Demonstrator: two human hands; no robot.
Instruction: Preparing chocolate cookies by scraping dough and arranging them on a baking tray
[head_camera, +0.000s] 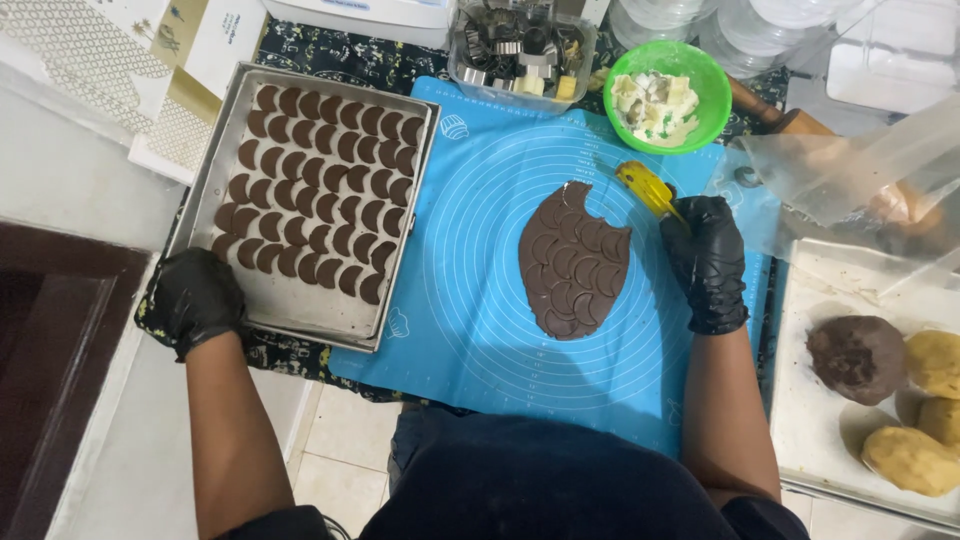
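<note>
Meanwhile, right hand (708, 262) gripping yellow cutter (648, 188) beside dough (573, 260)

one baking tray (215, 170), one green bowl (712, 110), three yellow dough balls (912, 458)

Both gloves black: left hand (193, 297), right hand (708, 262). Mat (480, 330) bright blue, white concentric rings. Dough sheet (573, 262) dark brown, scored in crescents; tray (300, 318) silver with matching brown crescents (320, 190). Cutter (648, 187) yellow. Bowl (705, 110) lime green. Dough balls (912, 458) pale yellow.
</note>
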